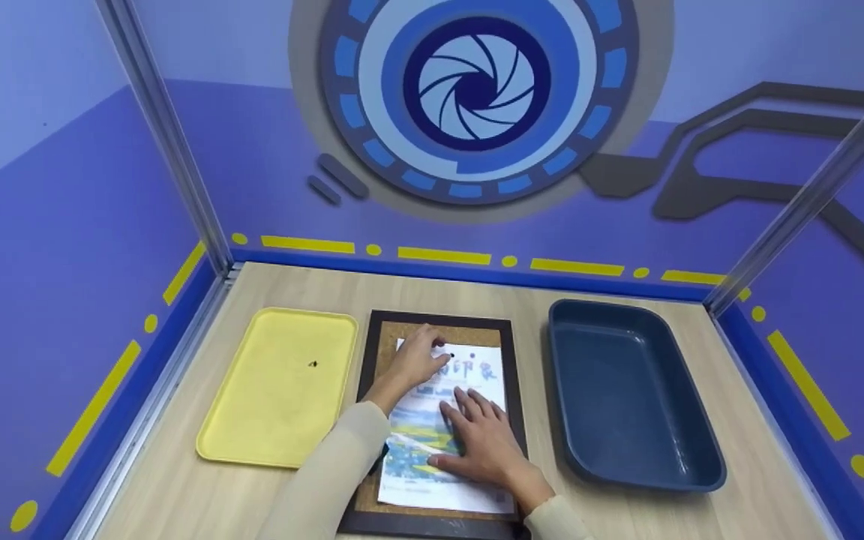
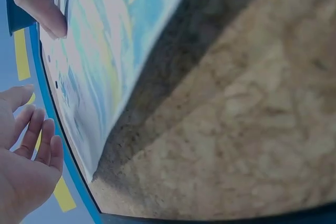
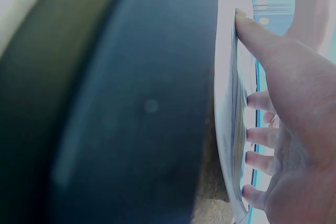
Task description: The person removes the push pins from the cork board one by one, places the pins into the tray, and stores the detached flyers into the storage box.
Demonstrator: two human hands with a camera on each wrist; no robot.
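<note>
A printed paper sheet (image 1: 432, 420) with a colourful landscape and large characters lies on a cork board (image 1: 389, 345) inside a dark frame (image 1: 439, 316). My left hand (image 1: 418, 360) is over the sheet's upper left part, its fingers loosely bent. In the left wrist view, nothing shows between the fingers (image 2: 34, 135). With fingers spread, my right hand (image 1: 483, 442) rests on the lower right half of the sheet; its fingertips touch the paper in the right wrist view. Two small dark dots, one dot (image 1: 452, 355) by my left thumb and another dot (image 1: 472, 355), mark the sheet's top.
A yellow tray (image 1: 274, 412) stands left of the board, with a tiny dark item or mark (image 1: 313, 364) on it. A deep dark blue bin (image 1: 627, 405) is at the right. Walls enclose the wooden table (image 1: 537, 307) at the back and both sides.
</note>
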